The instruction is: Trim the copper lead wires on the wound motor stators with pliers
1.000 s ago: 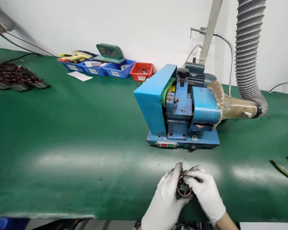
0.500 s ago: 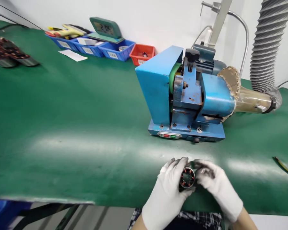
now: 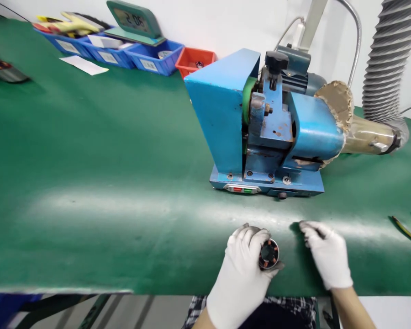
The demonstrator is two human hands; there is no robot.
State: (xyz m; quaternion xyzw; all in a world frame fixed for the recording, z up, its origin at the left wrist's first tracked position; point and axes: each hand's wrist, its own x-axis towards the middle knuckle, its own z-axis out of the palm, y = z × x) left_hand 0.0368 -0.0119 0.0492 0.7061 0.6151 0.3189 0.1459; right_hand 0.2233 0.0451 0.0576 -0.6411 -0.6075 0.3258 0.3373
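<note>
Left hand [image 3: 244, 269] grips a metal ring [image 3: 276, 250]; whether the right hand [image 3: 327, 251] (slightly blurred) is closed is unclear.

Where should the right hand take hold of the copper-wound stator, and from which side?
Probably by the outer rim of the copper-wound stator, coming from the right. The left hand wraps its left side, leaving the right edge exposed, and the right hand is already on that side, apart from it. The round open end shows copper windings inside, so gripping outside likely spares them.
</note>
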